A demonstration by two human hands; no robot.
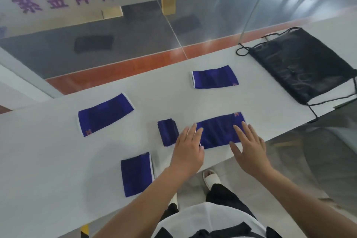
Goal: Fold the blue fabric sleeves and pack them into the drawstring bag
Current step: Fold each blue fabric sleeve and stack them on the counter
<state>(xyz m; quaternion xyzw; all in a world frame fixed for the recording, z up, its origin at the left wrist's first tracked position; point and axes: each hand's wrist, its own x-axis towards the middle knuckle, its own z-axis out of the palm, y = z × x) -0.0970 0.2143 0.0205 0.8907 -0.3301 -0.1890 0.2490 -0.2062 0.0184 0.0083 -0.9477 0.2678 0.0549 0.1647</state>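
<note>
Both hands are spread flat with fingers extended, gripping nothing; the left hand [188, 146] lies over the left end of a flat blue sleeve [219, 132], and the right hand [249, 148] lies over its near right part, palm down; whether the palms press the cloth or hover just above it cannot be told. This sleeve is a deep blue rectangle lying near the table's front edge, with a small orange mark at its far right corner. Just to its left sits a smaller folded sleeve [167, 132], compact and darker, lying apart from the left hand's fingers. Three more flat sleeves lie on the white table [48, 170]: one near the front edge [136, 175], one to the far left [105, 115] with white trim and an orange mark, one farther back [214, 79] with a white edge; that makes five blue sleeves, four flat and one folded. One black drawstring bag [301, 65] lies flat at the table's far right, well apart from the sleeves, its cords looped beside it.
</note>
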